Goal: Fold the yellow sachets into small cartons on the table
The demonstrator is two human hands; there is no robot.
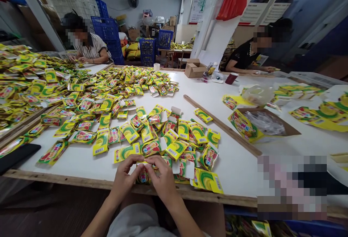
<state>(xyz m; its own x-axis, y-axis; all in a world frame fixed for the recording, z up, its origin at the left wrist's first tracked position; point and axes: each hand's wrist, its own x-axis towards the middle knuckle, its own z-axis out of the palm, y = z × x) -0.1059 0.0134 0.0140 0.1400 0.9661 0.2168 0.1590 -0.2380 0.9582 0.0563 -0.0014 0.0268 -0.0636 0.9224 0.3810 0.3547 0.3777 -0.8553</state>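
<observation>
My left hand and my right hand meet at the near edge of the white table. Both pinch one small yellow-and-green packet box between their fingertips, just above the table's edge. Only the box's lower part shows between the fingers. Directly beyond my hands lies a loose heap of the same yellow packet boxes, some with white flaps open. One flat yellow box lies to the right of my right hand.
Several more yellow boxes cover the far left of the table. A long wooden strip runs diagonally on the right. An open cardboard box holds plastic bags. Two people sit at the far side, with a maroon cup and small carton nearby.
</observation>
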